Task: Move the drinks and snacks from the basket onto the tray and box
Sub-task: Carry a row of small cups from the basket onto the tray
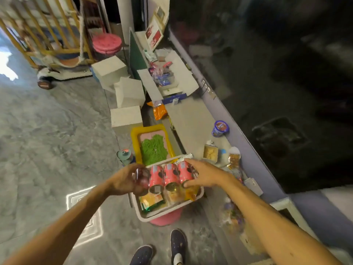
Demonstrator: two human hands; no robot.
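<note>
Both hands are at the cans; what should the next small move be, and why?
Probably lift the rightmost pink can out of the white basket: the right hand grips it, thumb at its near end, while the left hand holds another can at the basket's left edge.
</note>
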